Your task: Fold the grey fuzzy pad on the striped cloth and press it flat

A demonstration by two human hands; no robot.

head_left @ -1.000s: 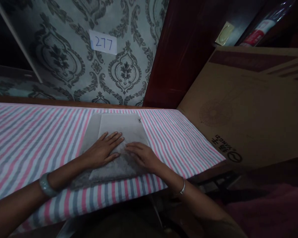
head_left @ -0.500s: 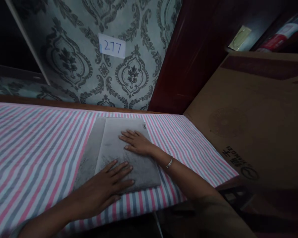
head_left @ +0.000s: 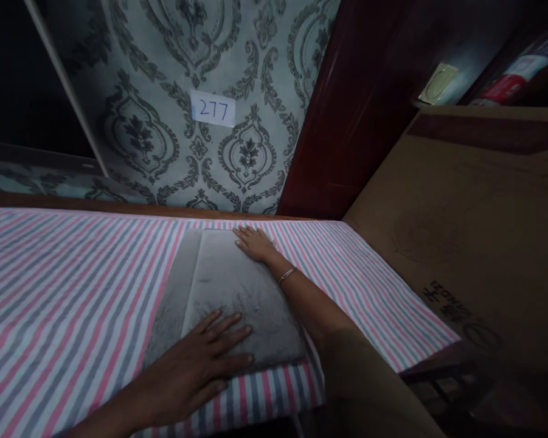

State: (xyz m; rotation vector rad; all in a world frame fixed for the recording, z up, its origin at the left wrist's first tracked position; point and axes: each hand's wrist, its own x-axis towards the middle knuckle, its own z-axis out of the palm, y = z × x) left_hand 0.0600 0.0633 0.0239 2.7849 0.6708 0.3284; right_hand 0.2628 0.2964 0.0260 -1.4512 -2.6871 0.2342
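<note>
A grey, plush-looking folded cloth [head_left: 237,286] lies flat on the striped sheet [head_left: 95,292], with a fold line running along its left part. My left hand [head_left: 210,359] rests palm down on its near edge, fingers spread. At the far right corner of the cloth, my right hand [head_left: 255,241] lies flat with its fingers stretched out, a thin bangle on the wrist. Neither hand grips anything. The corner beneath the right hand is hidden.
A large cardboard box [head_left: 478,213] stands along the right side. Behind the table are a patterned wall with a paper marked 277 [head_left: 213,109] and a dark red panel [head_left: 319,121]. A plastic bottle [head_left: 511,82] with a red label shows at upper right.
My right hand has slid away from me across the grey cloth to its far right corner. My left hand stays on the near edge. The view has tilted slightly upward.
</note>
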